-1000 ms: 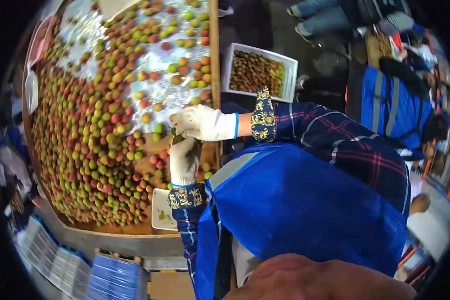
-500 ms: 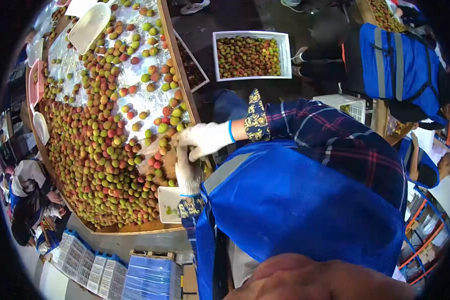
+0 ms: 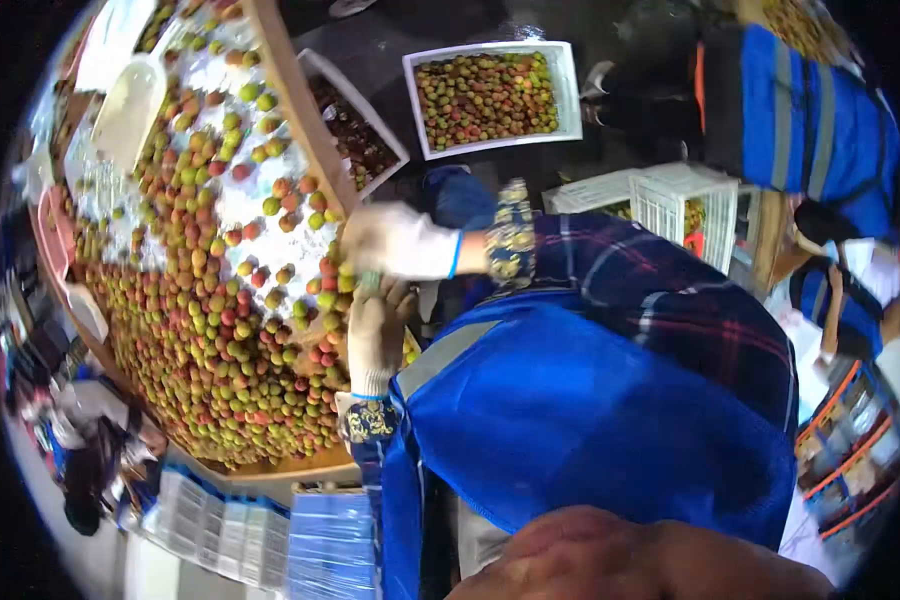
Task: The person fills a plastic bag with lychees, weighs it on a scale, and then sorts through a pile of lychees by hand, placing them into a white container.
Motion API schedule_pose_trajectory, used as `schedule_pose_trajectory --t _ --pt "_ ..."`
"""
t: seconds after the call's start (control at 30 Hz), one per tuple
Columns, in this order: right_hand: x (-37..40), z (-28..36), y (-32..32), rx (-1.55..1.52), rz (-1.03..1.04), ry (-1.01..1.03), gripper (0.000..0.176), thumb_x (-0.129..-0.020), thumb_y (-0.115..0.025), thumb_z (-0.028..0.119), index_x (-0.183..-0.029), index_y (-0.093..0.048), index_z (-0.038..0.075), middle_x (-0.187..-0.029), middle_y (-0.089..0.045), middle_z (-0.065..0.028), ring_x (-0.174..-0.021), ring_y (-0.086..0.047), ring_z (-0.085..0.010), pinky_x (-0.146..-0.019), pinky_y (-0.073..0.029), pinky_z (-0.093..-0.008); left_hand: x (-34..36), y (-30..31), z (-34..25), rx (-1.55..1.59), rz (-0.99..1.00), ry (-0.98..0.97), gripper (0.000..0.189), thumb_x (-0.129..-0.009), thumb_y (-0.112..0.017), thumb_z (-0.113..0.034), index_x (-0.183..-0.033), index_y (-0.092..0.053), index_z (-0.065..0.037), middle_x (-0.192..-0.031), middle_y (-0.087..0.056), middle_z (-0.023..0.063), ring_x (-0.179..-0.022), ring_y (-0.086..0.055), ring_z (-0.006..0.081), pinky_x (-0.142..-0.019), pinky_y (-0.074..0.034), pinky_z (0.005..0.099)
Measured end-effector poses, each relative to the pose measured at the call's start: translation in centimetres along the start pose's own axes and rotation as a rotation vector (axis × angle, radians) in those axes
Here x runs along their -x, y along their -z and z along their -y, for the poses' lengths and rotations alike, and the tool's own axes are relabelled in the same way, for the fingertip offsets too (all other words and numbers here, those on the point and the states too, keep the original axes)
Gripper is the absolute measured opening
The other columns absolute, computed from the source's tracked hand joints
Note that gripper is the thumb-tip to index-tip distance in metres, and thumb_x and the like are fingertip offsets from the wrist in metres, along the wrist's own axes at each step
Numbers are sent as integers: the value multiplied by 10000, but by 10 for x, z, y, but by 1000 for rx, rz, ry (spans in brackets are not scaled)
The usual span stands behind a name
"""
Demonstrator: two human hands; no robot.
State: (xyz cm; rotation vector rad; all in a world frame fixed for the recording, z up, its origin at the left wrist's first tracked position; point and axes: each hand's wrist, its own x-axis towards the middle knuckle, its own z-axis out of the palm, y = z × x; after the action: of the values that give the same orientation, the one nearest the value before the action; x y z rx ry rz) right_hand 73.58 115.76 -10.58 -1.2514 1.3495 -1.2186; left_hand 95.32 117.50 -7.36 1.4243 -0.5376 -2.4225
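Both my hands wear white knit gloves and are close together at the near edge of a table covered with lychees (image 3: 220, 320). My right hand (image 3: 400, 240) is smeared by motion and sits just above the left, over the wooden rim (image 3: 315, 130). My left hand (image 3: 378, 330) points upward with its fingers bent. Something small and greenish shows at its fingertips, between the two hands, too blurred to name. Red and green lychees lie right beside the left hand.
A white scoop (image 3: 130, 110) rests on the fruit at upper left. White crates of lychees (image 3: 490, 95) stand on the floor beyond the table. Stacked crates (image 3: 220, 525) are at lower left. Co-workers in blue vests (image 3: 790, 110) are at the right.
My right hand has lifted slightly, parting from the left. My left hand has moved up a little, its fingers now bent upward. The whole view has shifted and tilted.
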Motion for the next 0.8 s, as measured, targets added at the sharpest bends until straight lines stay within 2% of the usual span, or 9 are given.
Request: schedule_pose_trajectory --t 0.1,0.23,0.3,0.37,0.4,0.53,0.67,0.73,0.8 --pt "-27 -60 67 825 -114 234 103 -987 -661 142 -943 -732 82 -930 -720 -129 -915 -704 -338 -828 -570 -481 21 -38 -16 105 -16 -48 867 -1000 -787 -412 -1630 -374 17 -1545 -557 197 -1438 -558 353 -1185 -456 522" --pt "-65 -173 71 264 -559 -307 153 -979 -710 153 -1029 -741 12 -936 -774 -170 -857 -743 -311 -813 -588 -443 21 -9 8 195 -35 -96 690 -1054 -732 -284 -1598 -414 -3 -1480 -609 157 -1287 -640 295 -1110 -519 450" --pt "-92 -294 61 314 -381 -302 212 -979 -729 172 -1110 -747 6 -1065 -790 -189 -949 -761 -286 -867 -593 -425 21 1 6 209 -108 -160 649 -1069 -709 -259 -1592 -424 0 -1475 -621 155 -1271 -654 279 -1100 -524 428" --pt "-129 -245 32 149 -41 -556 370 -999 -722 168 -1327 -686 0 -1186 -782 -180 -1101 -745 -288 -964 -585 -387 32 7 -4 89 -261 -147 633 -1073 -705 -271 -1582 -446 0 -1412 -670 132 -1210 -689 229 -1061 -543 382" --pt "-139 -287 13 185 54 -300 496 -1026 -723 210 -1459 -597 6 -1217 -766 -168 -1151 -722 -292 -995 -582 -380 39 12 -12 78 -386 -176 541 -1068 -706 -255 -1512 -547 9 -1280 -725 99 -1105 -714 187 -995 -561 337" --pt "-142 -305 -16 -71 228 -413 531 -1028 -727 244 -1480 -577 10 -1227 -765 -179 -1151 -724 -305 -1008 -577 -395 69 91 -59 -260 -774 -360 373 -1048 -707 -198 -1332 -693 44 -1088 -742 75 -982 -699 146 -879 -564 293" --pt "-108 -306 7 -758 148 -775 567 -1030 -731 278 -1501 -556 14 -1236 -764 -191 -1151 -726 -317 -1022 -573 -410 65 197 -137 -1306 -1429 -779 362 -957 -774 -243 -1263 -758 -51 -1159 -761 136 -1054 -716 307 -937 -555 427" --pt "-93 -300 25 -847 142 -836 585 -1032 -732 296 -1511 -546 17 -1241 -763 -196 -1150 -727 -323 -1028 -570 -417 62 220 -176 -1715 -1612 -576 397 -910 -799 -343 -1234 -768 -115 -1282 -725 142 -1221 -650 372 -1069 -467 535" --pt "-74 -305 51 -356 309 -598 547 -1013 -734 297 -1453 -579 11 -1214 -760 -226 -1157 -723 -359 -1017 -567 -435 50 254 -181 -1712 -1611 -305 408 -918 -780 -430 -1210 -766 -145 -1343 -694 118 -1329 -586 359 -1134 -376 590"
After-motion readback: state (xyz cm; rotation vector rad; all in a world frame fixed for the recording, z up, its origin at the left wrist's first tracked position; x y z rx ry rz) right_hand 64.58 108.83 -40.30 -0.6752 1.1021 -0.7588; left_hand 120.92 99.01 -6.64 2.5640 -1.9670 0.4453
